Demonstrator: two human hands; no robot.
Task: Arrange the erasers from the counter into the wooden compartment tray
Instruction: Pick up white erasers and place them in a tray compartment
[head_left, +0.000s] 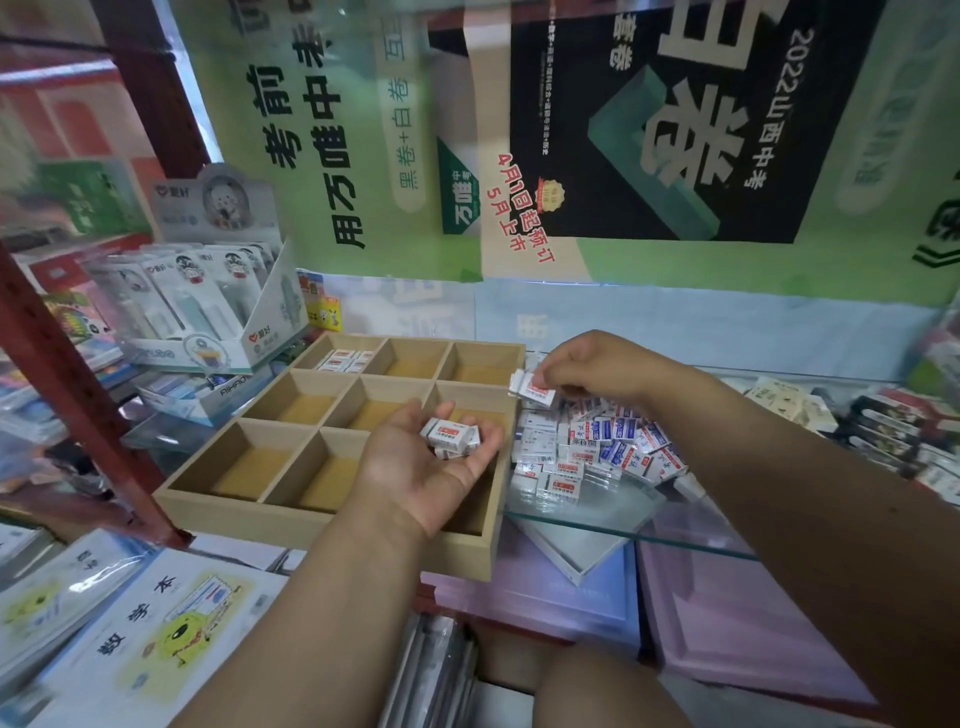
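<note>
Glass counter (587, 512): left hand (415, 462) cups erasers (451, 435) (palm up), right hand (587, 371) pinches one eraser (535, 388).

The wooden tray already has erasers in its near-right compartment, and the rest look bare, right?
Not quite. In the head view the wooden tray has its erasers in the far-left compartment, not the near-right one. The other compartments that show look bare, though the left hand covers the near-right one.

Green exam-prep poster (597, 130) on back wall. Pen display box (208, 306) at left. Notebooks (145, 623) stacked lower left.
</note>
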